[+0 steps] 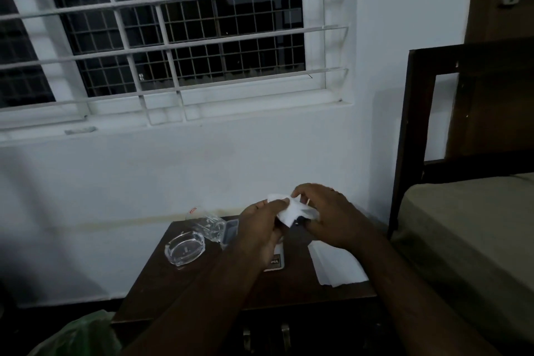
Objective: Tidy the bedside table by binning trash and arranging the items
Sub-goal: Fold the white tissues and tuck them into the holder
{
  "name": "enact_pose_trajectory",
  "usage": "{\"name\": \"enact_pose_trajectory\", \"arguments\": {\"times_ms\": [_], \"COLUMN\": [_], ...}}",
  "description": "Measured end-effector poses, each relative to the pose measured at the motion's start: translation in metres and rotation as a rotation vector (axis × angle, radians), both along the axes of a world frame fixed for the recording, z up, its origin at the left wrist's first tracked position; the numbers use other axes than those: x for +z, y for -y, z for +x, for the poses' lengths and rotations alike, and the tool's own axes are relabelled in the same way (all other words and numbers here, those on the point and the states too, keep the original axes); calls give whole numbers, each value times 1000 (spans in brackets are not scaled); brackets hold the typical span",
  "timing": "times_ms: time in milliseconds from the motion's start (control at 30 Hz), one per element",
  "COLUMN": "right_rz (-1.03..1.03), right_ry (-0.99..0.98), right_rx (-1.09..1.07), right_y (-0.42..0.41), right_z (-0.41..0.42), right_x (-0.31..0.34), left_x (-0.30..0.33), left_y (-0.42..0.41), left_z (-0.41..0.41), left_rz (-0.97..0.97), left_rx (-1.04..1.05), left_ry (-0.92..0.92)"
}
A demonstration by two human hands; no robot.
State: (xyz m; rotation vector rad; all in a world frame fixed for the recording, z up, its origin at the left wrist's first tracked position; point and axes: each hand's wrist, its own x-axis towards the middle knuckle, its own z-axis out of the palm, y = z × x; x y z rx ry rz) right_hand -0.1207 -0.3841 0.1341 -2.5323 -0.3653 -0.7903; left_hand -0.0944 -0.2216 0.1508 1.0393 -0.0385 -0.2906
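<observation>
We held a crumpled white piece of paper (284, 208) above the dark brown wooden bedside surface (161, 277), just right of the frame's centre. Our left hand (261, 230) pinched its left edge between thumb and fingers, and our right hand (326, 217) closed its grip over the right side, where something small and dark showed under the paper; we could not tell what it was. The paper looked soft and creased, with folded corners sticking up between our fingers.

The surface ran from the white wall at its back edge to a front edge in the lower middle of the frame, and our forearms crossed that front edge. Its right edge sat just beside the dark wooden bed frame (404, 139). A clear glass ashtray (185, 247) stood near the left edge, with bare wood in front of it. Behind it lay a clear drinking glass (212, 225) on its side, touching a small dark-lidded box (231, 230). A flat white sheet of paper (336, 267) lay by the right edge. A pale green plastic bag (81, 335) sat below the left front corner, in the lower left of the frame.
</observation>
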Motion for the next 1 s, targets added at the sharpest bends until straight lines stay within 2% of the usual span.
{"name": "enact_pose_trajectory", "arguments": {"times_ms": [100,200,300,400,533,600,767,933,1000], "right_rz": [299,650,860,945,873,737,325,270,279], "right_ry": [30,-7,-92,-89,-81,-47,-42,-73,-101], "right_rx": [92,118,225,268,264,236,24,-87,-131], "right_y": [-16,-40,-61,-76,-90,-93,-95,-86,-78], "right_z": [10,23,39,56,78,86,105,115,116], "right_x": [5,14,19,19,12,9,-1,-11,-13], "left_x": [7,6,3,2,-1,-3,-17,-32,-37], "left_y": [-14,-35,-57,-76,-94,-100,-106,-97,-88], "left_z": [9,19,29,41,57,66,88,109,116], "left_rz": [57,218,381,533,714,769,1105,1231,1218], "left_rx": [120,282,242,182,228,277,348,286,255], "left_ry": [122,379,627,753,758,759,901,1002,1012]}}
